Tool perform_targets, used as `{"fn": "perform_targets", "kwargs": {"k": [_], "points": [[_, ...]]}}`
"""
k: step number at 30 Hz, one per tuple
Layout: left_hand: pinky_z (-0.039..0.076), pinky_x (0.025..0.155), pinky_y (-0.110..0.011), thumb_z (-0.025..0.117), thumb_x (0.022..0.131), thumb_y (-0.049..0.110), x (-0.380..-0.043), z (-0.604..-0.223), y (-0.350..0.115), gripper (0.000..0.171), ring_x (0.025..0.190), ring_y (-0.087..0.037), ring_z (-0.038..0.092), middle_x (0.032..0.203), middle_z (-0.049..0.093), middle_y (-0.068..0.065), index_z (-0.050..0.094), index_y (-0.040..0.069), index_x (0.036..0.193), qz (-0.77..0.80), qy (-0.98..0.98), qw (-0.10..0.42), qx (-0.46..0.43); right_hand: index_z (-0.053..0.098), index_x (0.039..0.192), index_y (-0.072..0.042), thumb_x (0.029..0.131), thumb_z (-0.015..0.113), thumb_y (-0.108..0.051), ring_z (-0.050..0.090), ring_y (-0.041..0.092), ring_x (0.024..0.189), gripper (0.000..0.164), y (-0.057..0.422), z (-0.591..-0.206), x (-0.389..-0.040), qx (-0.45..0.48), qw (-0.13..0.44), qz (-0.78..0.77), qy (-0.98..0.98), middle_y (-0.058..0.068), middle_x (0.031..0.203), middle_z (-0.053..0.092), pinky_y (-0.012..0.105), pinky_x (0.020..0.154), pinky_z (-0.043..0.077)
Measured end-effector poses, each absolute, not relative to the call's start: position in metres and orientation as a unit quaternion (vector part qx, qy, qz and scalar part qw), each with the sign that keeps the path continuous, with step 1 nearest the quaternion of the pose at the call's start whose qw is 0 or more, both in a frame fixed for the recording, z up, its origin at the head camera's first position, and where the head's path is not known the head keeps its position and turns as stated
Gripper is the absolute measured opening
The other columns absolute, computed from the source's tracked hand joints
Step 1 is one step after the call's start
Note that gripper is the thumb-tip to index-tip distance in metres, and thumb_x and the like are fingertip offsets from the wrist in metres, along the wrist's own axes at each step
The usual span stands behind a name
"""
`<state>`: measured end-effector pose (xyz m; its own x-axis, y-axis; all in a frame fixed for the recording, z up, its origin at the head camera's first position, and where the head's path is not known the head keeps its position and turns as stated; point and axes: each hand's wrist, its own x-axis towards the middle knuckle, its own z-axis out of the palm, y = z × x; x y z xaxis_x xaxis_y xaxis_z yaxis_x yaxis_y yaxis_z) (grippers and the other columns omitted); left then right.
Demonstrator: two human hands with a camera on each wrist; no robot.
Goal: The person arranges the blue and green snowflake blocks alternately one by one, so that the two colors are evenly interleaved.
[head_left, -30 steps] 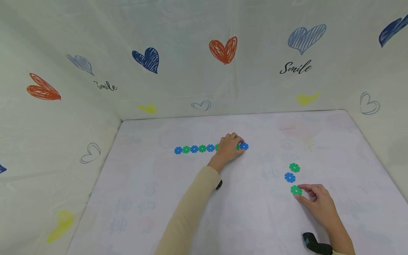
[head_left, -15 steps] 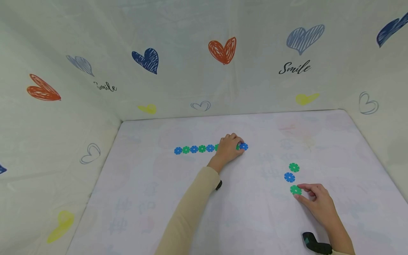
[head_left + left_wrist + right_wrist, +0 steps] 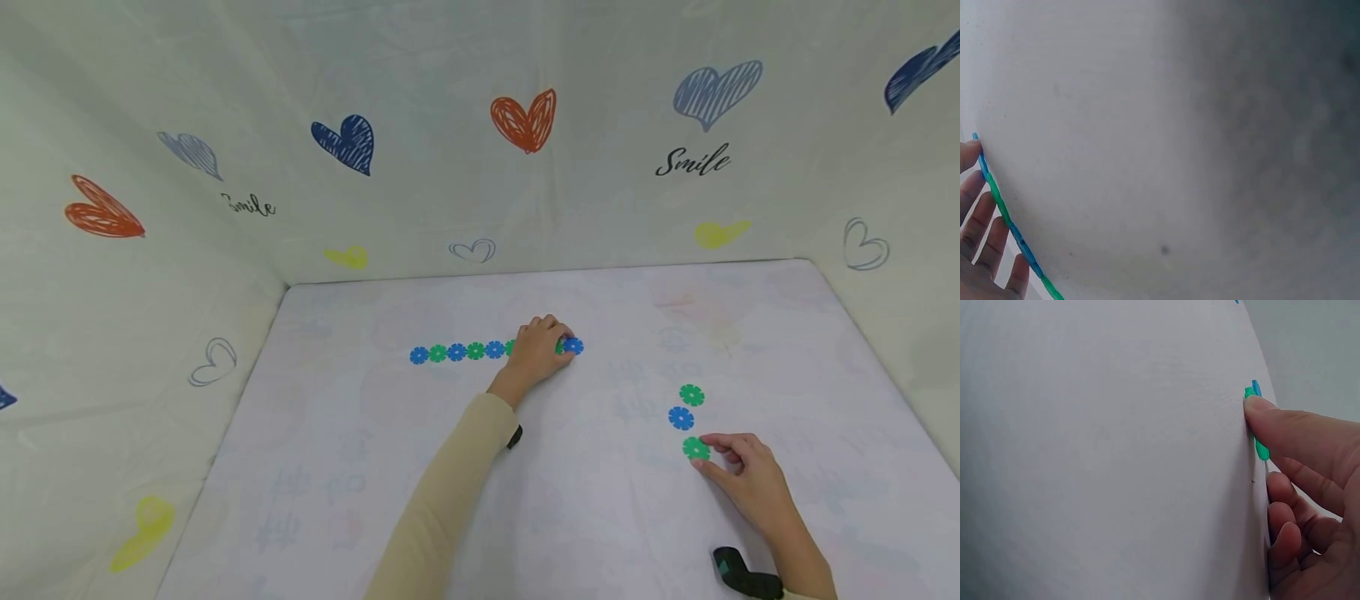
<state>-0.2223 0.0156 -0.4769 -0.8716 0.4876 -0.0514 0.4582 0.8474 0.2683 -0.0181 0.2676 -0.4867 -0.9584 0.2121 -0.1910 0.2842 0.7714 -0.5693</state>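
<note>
A straight row of notched plastic snowflake discs (image 3: 457, 352), alternating blue and green, lies flat on the white table. Over its right part is my left hand (image 3: 538, 348), hiding some of the discs. Its thumb and forefinger pinch the blue snowflake disc (image 3: 573, 346) at the row's right end. In the left wrist view the other fingers (image 3: 991, 247) rest along the row. My right hand (image 3: 753, 479), lower right, pinches a green snowflake disc (image 3: 696, 448) between thumb and forefinger, low at the table. The right wrist view shows that green disc (image 3: 1262, 449) edge-on, with the thumb over it.
Just beyond the right hand lie a loose blue disc (image 3: 681, 417) and a loose green disc (image 3: 692, 395). The white table (image 3: 600, 517) meets a pale cloth wall (image 3: 420, 200) printed with hearts at the back and sides. Black wrist cameras (image 3: 746, 575) sit under both forearms.
</note>
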Motion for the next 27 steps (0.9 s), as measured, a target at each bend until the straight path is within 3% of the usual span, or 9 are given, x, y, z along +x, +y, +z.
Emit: {"fn": "perform_targets", "kwargs": {"k": [7,22,27], "points": [[0.041,0.096,-0.036,0.06,0.088,0.04,-0.221,-0.477,0.015,0.032,0.109,-0.016,0.049,0.112,0.055,0.004,0.061,0.023,0.116,0.123,0.96,0.063,0.244,0.058,0.115,0.0,0.082,0.07,-0.026,0.042,0.023,0.089,0.044,0.266,-0.484,-0.018,0.121,0.061,-0.301,0.944,0.014,0.101,0.051,0.018,0.063,0.037],[0.042,0.097,-0.034,0.059,0.089,0.04,-0.223,-0.475,0.016,0.033,0.112,-0.014,0.05,0.116,0.057,0.006,0.059,0.022,0.117,0.103,0.96,0.056,0.253,0.053,0.116,0.004,0.084,0.067,-0.023,0.045,0.024,0.088,0.044,0.267,-0.479,-0.026,0.115,0.074,-0.303,0.943,0.013,0.097,0.053,0.015,0.061,0.037],[0.041,0.098,-0.033,0.058,0.089,0.04,-0.223,-0.477,0.017,0.033,0.113,-0.014,0.049,0.117,0.056,0.006,0.059,0.023,0.118,0.099,0.96,0.056,0.254,0.053,0.115,0.005,0.084,0.067,-0.017,0.048,0.02,0.084,0.041,0.262,-0.476,-0.032,0.095,0.04,-0.315,0.943,0.012,0.093,0.056,0.012,0.061,0.038]]}}
